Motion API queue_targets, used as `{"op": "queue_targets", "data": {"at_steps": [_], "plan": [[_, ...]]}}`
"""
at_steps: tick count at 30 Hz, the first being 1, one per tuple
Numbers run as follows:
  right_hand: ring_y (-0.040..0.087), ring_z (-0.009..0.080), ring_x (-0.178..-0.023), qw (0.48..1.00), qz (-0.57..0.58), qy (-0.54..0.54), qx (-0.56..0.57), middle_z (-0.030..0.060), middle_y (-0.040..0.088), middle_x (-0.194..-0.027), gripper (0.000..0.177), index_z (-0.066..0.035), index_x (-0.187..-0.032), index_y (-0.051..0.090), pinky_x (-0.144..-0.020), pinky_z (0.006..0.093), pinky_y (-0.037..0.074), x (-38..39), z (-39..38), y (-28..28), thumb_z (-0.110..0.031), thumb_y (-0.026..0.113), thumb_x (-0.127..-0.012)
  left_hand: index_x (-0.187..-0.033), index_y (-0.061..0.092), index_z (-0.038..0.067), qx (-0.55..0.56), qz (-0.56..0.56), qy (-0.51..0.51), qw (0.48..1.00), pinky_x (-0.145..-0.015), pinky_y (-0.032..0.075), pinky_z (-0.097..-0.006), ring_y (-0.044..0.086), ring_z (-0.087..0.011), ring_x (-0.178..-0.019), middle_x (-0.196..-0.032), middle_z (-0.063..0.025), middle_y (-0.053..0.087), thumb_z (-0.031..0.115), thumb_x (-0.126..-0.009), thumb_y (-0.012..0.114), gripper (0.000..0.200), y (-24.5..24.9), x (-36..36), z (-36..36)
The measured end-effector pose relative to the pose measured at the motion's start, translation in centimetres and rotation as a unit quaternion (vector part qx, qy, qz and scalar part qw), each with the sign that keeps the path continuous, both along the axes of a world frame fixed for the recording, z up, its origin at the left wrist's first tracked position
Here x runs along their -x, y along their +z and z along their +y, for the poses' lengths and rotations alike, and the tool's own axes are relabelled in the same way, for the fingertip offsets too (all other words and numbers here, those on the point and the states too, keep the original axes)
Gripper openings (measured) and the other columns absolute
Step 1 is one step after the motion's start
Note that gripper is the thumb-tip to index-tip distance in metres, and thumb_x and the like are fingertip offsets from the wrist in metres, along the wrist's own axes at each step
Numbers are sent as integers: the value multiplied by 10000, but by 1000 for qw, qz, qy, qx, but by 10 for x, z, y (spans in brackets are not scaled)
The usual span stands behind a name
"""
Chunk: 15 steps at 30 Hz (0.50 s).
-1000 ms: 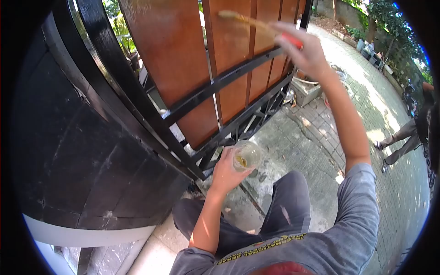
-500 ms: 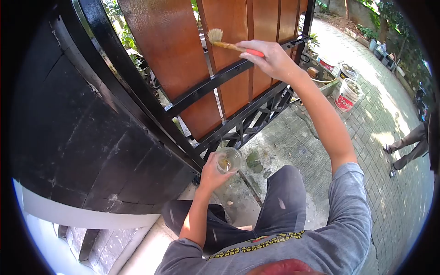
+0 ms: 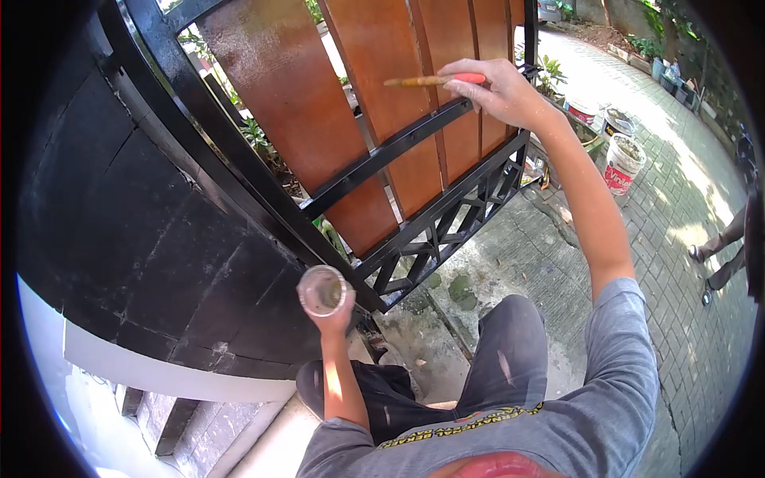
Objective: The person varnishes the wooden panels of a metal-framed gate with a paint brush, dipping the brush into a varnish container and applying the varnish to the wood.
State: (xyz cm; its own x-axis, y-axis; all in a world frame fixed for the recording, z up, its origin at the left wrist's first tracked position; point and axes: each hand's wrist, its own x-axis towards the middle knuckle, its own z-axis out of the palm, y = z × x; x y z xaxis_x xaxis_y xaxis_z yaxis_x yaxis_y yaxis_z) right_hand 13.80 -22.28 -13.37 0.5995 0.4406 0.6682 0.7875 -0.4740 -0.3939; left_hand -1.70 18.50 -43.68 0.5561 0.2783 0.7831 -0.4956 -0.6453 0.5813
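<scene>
My right hand [image 3: 498,94] holds a brush [image 3: 426,80] by its red handle end, in front of the brown panels of a black-framed gate. The brush tip lies over a panel [image 3: 382,48]; its bristles are hard to make out. Lower left, my left hand [image 3: 333,315] is wrapped round a clear plastic cup [image 3: 322,291], seen from above, with a little liquid at the bottom. The cup is beside the black frame [image 3: 319,253] of the gate and the dark wall.
A dark tiled wall [image 3: 119,231] curves along the left. Buckets, one red and white [image 3: 623,166], stand right of the gate on the paving. At the far right a person's legs [image 3: 725,247] show. My knees are below the gate.
The cup in my left hand has moved left, away from the gate's lower corner. My right hand and the brush sit slightly further right in view, and the whole view has shifted.
</scene>
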Motion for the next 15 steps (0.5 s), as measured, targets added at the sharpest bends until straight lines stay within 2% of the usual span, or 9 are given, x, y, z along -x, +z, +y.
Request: {"op": "queue_targets", "data": {"at_steps": [1, 2, 3, 5, 6, 8, 11, 13, 15], "plan": [[636, 171, -655, 1000, -8, -5, -9, 91, 716, -830, 303, -41, -1245, 699, -638, 307, 520, -1, -1, 2, -254, 658, -1034, -1063, 663, 104, -63, -46, 29, 997, -1040, 442, -477, 577, -359, -1178, -1203, -120, 628, 127, -653, 820, 440, 26, 4, 2], [667, 185, -687, 1000, -19, -9, -16, 101, 734, -859, 307, -41, -1255, 696, -663, 313, 536, -3, -2, 5, -249, 656, -1033, -1083, 654, 70, -70, -52, 91, 992, -1095, 413, -509, 555, -378, -1225, -1336, -164, 568, 167, -702, 761, 408, 39, 7, 1], [691, 212, -747, 998, -66, -5, -26, 112, 745, -906, 311, -41, -1261, 693, -699, 323, 546, -7, -1, 6, -248, 658, -1031, -1061, 649, 76, -54, -43, 156, 985, -1143, 367, -514, 469, -390, -1352, -1493, -180, 460, 204, -748, 778, 362, 31, 6, 15], [740, 265, -867, 987, -152, 4, -52, 135, 767, -999, 321, -41, -1271, 688, -771, 341, 565, -19, 9, -5, -245, 660, -1025, -1098, 659, 60, -85, -70, 226, 968, -1218, 269, -530, 300, -415, -1503, -1630, -217, 323, 269, -805, 796, 385, 38, 9, 26], [733, 323, -1016, 979, -192, 12, -62, 148, 760, -1116, 346, -49, -1288, 682, -869, 371, 571, -27, 16, -12, -259, 670, -1013, -1127, 658, 47, -76, -40, 237, 968, -1233, 230, -538, 232, -421, -1531, -1655, -228, 277, 293, -819, 801, 419, 38, 7, 28], [726, 333, -987, 974, -227, 19, -22, 144, 755, -1097, 352, -60, -1287, 682, -848, 378, 578, -37, 30, -33, -273, 675, -1007, -1185, 657, 23, -59, 23, 255, 965, -1264, 153, -555, 96, -434, -1586, -1704, -250, 184, 341, -846, 809, 489, 36, 3, 31], [719, 353, -896, 978, -203, 22, 40, 132, 746, -1032, 341, -84, -1253, 691, -771, 406, 592, -30, 38, -54, -311, 674, -998, -1435, 527, -23, 11, 38, 230, 972, -1276, 109, -560, 30, -452, -1592, -1727, -257, 91, 346, -868, 804, 731, 33, -10, 31], [716, 361, -852, 979, -189, 16, 75, 128, 743, -997, 327, -88, -1232, 695, -733, 415, 592, -29, 37, -69, -318, 667, -1001, -1618, 262, -11, 34, 55, 218, 974, -1285, 95, -531, 26, -443, -1595, -1725, -275, 45, 352, -861, 827, 1012, 33, -14, 33], [717, 366, -826, 978, -194, 43, 67, 127, 752, -990, 314, -87, -1210, 701, -718, 430, 590, -35, 34, -80, -319, 667, -1000, -1616, 293, 19, 114, -12, 194, 974, -1289, 105, -529, 34, -434, -1600, -1732, -260, 25, 400, -827, 854, 1040, 32, -22, 26]]}}
